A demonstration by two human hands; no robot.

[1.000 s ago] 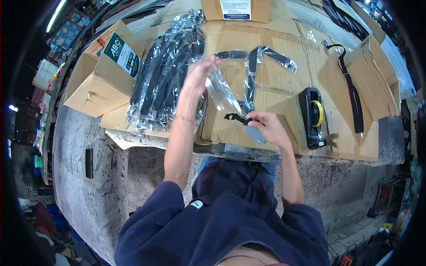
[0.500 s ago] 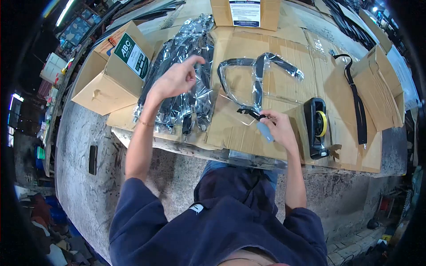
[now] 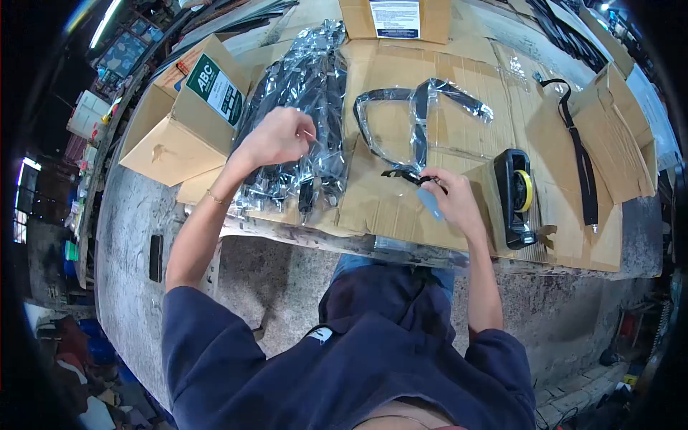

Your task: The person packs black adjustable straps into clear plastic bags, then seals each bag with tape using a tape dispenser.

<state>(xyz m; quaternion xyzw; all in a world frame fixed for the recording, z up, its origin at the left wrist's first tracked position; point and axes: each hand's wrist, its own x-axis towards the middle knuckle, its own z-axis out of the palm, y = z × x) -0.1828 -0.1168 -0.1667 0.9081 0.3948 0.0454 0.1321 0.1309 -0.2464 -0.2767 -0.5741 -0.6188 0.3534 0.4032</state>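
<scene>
My left hand [image 3: 281,136] is closed, fingers curled together, above a pile of black straps in clear plastic sleeves [image 3: 301,89]. Whether anything small is in its fingertips I cannot make out. My right hand [image 3: 453,201] pinches the black end of a strap [image 3: 403,174], low over the cardboard. A light blue flat piece [image 3: 430,203] shows beneath those fingers. From there the strap's plastic-wrapped length [image 3: 421,118] runs away in a bent loop on the cardboard sheet [image 3: 459,147]. Just right of my right hand stands a black tape dispenser [image 3: 507,204] with a yellow-cored roll.
An open carton with a green ABC label [image 3: 168,143] stands at the left, another box [image 3: 430,21] at the back. At the right, an unwrapped black strap [image 3: 580,165] lies beside an open carton [image 3: 620,136]. The table's edge [image 3: 322,242] runs close to my body.
My left hand's stretched forefinger has curled in, and the hand has shifted slightly left and down. The right hand keeps its hold on the strap end, nearly unmoved. The view has shifted a little.
</scene>
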